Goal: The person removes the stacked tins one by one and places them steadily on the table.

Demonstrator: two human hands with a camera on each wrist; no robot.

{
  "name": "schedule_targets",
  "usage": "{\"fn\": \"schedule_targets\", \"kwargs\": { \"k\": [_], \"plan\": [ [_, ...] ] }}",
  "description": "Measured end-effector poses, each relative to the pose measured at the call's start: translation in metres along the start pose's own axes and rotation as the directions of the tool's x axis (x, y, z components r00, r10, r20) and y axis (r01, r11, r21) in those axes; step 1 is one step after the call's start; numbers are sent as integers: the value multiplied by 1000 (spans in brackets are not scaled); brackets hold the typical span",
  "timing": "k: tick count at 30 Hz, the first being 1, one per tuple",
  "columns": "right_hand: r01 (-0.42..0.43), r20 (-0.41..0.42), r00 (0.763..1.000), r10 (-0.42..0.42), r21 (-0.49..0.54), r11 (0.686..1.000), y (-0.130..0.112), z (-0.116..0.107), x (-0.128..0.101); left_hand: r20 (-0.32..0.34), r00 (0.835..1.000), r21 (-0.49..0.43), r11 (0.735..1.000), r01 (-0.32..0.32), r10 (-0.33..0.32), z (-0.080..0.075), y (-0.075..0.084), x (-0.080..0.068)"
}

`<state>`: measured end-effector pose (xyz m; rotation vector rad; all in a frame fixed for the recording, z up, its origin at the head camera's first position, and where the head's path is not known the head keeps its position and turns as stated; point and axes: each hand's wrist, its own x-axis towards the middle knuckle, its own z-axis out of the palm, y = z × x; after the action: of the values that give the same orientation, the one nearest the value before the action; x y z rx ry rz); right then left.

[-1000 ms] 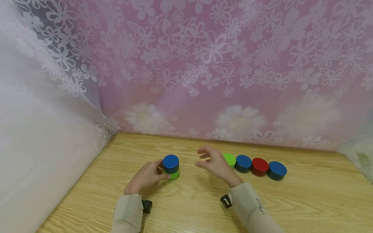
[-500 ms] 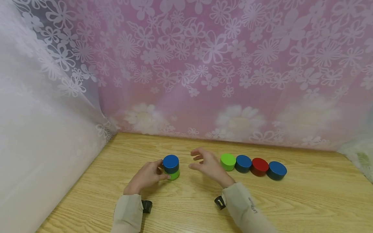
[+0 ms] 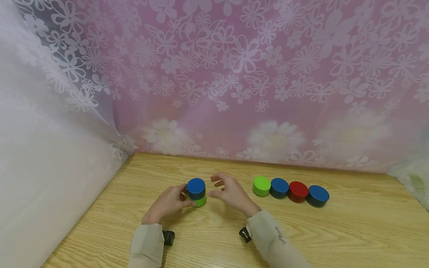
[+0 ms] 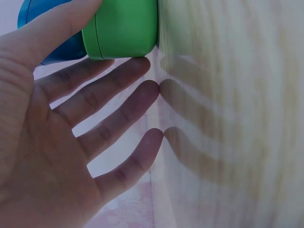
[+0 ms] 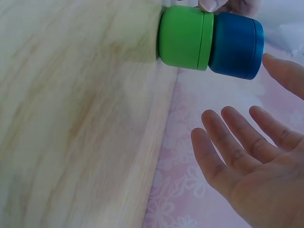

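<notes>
A blue cylinder (image 3: 196, 187) stands stacked on a green one (image 3: 200, 202) on the wooden table (image 3: 335, 230). My left hand (image 3: 183, 196) rests against the stack's left side. Its thumb lies along the green cylinder (image 4: 123, 28) and the blue one (image 4: 64, 50), while the other fingers (image 4: 118, 85) stay straight and spread. My right hand (image 3: 214, 186) hovers just right of the stack, empty, with relaxed fingers. In the right wrist view the green (image 5: 183, 37) and blue (image 5: 236, 45) cylinders lie beyond my open palm (image 5: 251, 161).
A row of discs lies to the right: green (image 3: 261, 186), blue (image 3: 279, 188), red (image 3: 298, 191), blue (image 3: 317, 195). A pink floral curtain (image 3: 251, 74) hangs behind the table, and a white one (image 3: 40, 149) along its left edge.
My right hand has moved left from the green disc in the row to beside the stack, uncovering that disc. The left hand and the stack have stayed put.
</notes>
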<state>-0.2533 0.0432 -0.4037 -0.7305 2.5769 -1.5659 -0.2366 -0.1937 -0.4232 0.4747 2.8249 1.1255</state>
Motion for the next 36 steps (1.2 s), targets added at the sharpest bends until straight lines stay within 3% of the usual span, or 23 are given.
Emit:
{"fn": "schedule_targets", "kwargs": {
  "k": [36],
  "plan": [
    [9,61,998,-8,-25,1000,-7,31,12,24,997,-13,998,-66,66,-3,-1,-2]
  ]
}}
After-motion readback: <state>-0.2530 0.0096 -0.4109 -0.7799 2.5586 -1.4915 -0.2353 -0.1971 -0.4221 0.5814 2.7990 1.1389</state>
